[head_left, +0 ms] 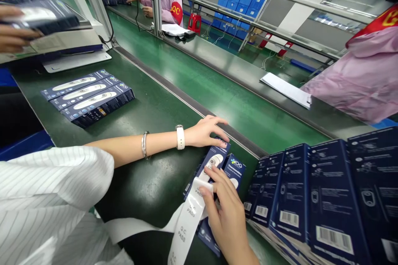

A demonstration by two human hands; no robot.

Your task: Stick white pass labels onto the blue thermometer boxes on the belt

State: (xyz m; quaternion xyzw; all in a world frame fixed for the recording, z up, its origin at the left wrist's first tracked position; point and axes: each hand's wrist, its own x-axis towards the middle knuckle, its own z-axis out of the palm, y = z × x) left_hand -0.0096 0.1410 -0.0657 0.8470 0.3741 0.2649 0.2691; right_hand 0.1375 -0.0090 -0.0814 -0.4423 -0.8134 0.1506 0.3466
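Right fingers [228, 192] on label strip [186, 223] over box [216, 154]

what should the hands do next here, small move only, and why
I'd have the right hand press the leading end of the Q.C. PASS label strip onto the thermometer box: its thumb and fingers already have that end over the box's face, and the left hand is at the far end, seemingly placed to steady it. Whether a label has peeled loose is unclear.
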